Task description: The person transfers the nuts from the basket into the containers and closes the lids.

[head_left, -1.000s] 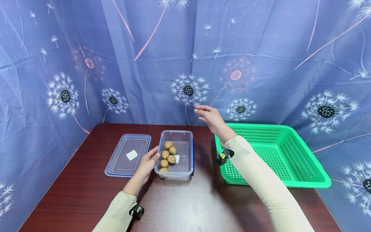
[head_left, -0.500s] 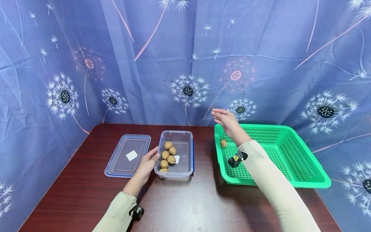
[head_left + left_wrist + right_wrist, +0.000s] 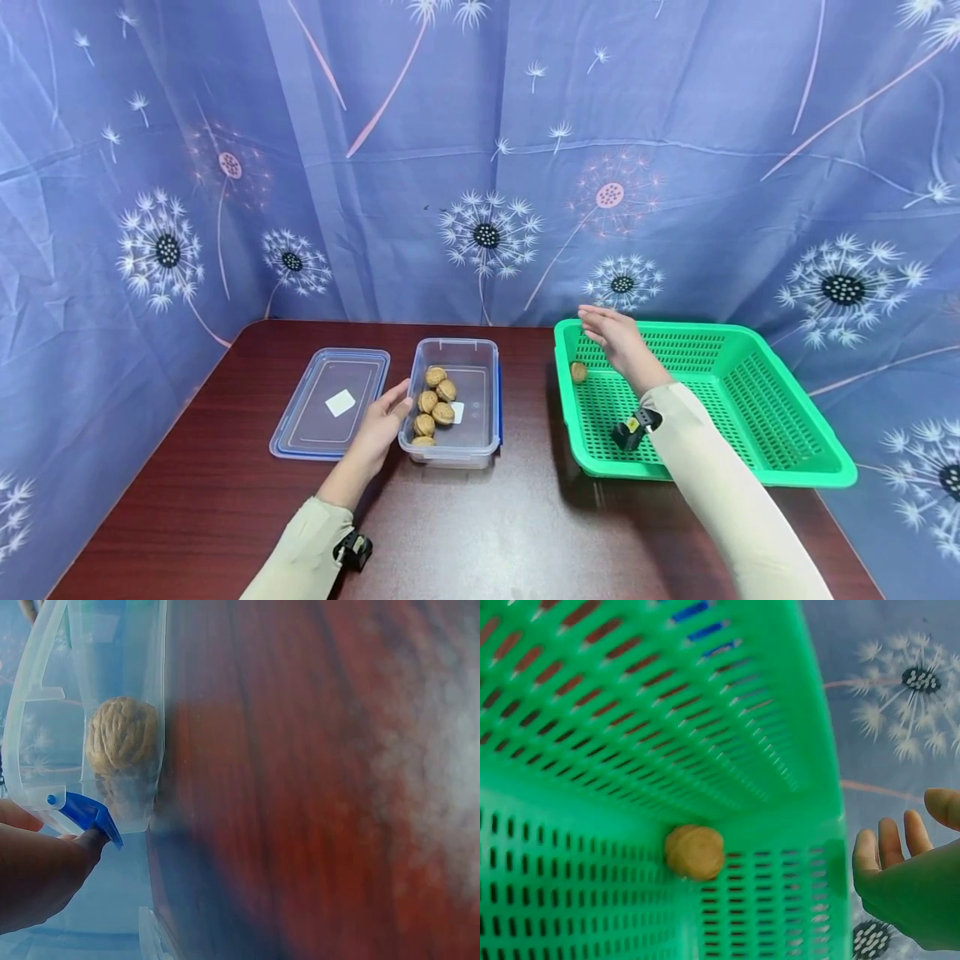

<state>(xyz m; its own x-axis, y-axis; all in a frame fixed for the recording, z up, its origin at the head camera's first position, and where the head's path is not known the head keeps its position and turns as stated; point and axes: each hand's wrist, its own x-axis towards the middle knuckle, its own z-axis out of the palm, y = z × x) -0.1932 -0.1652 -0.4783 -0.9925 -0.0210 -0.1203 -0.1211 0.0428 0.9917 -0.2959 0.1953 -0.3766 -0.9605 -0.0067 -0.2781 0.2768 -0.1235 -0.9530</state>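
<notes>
My left hand (image 3: 378, 425) rests against the left side of a clear plastic food container (image 3: 477, 387). Its fingers look fairly straight, and in the left wrist view a fingertip touches the blue latch (image 3: 88, 812). Several walnuts (image 3: 427, 401) lie along the container's left half; one walnut (image 3: 122, 735) shows through the wall in the left wrist view. With nothing in it, my right hand (image 3: 618, 343) hovers over the back left of a green plastic basket (image 3: 795, 400), its fingers extended and slightly bent. A single walnut (image 3: 578, 372) sits in the basket's left back corner, below the hand.
Left of the container lies its clear lid (image 3: 307, 429) with blue edging and a white label. All of these stand on a dark red-brown wooden table (image 3: 187, 500). A blue dandelion-print curtain (image 3: 420, 208) hangs behind and at the sides.
My right hand has moved right and down, from between the two containers to above the basket, uncovering the walnut there. The left hand stays at the container.
</notes>
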